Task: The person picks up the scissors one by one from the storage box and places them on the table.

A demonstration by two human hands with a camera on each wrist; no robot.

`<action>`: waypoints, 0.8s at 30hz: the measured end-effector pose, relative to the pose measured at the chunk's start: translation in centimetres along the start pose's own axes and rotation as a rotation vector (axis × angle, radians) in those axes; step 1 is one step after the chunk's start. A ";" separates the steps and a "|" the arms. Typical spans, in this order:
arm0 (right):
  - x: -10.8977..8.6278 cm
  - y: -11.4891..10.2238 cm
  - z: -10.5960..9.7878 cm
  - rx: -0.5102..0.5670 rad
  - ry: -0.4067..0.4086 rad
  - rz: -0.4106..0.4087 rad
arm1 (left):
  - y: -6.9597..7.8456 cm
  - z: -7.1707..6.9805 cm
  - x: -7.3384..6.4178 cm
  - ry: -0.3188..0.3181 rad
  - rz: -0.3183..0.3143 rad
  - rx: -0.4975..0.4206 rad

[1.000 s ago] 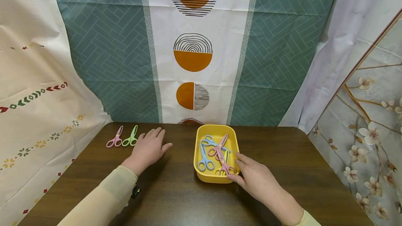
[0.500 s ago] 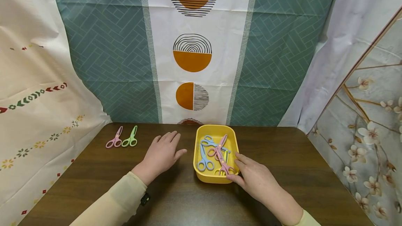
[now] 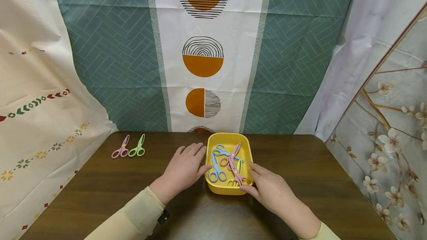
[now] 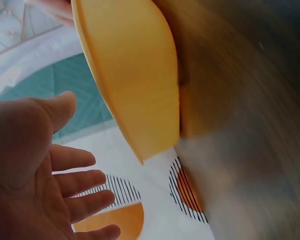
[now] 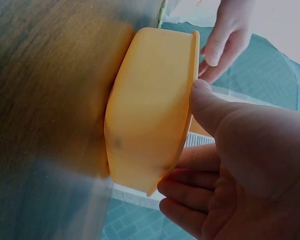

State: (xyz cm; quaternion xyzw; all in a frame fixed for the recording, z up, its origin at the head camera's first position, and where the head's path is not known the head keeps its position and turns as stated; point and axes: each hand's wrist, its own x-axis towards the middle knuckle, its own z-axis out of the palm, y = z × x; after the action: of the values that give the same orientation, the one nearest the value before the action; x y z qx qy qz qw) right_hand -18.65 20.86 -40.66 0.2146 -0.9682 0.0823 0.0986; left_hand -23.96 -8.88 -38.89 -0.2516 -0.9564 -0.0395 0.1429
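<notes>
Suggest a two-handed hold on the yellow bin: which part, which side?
I'd take the yellow bin by its two long side walls just under the rim, coming from left and right. It sits upright and its rim juts outward, so fingers should catch there, and side grips likely clear the scissors inside. The right hand touches its right side; the left hand is beside its left.

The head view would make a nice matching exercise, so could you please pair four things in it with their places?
Column one
1. Green scissors
2. Yellow tray
3. Left hand
4. Right hand

Column two
A. At the tray's right side, touching its rim
B. On the table, beside the pink scissors lying there
C. At the tray's left side, fingers outstretched
D. Between the two hands

Pairs: 1-B, 2-D, 3-C, 4-A
</notes>
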 end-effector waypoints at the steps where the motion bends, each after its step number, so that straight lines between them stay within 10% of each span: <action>1: 0.0 0.0 0.0 0.001 -0.003 0.003 | 0.3 0.0 0.0 -0.003 0.008 0.001; 24: -0.1 0.1 0.0 0.001 0.049 -0.046 | 4.7 0.5 1.2 0.023 0.191 0.032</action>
State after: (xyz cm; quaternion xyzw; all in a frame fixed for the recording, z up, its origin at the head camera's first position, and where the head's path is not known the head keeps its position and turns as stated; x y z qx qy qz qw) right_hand -18.55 21.00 -40.67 0.2346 -0.9603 0.0858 0.1240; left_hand -22.80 -4.14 -38.97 -0.3391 -0.9268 -0.0134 0.1608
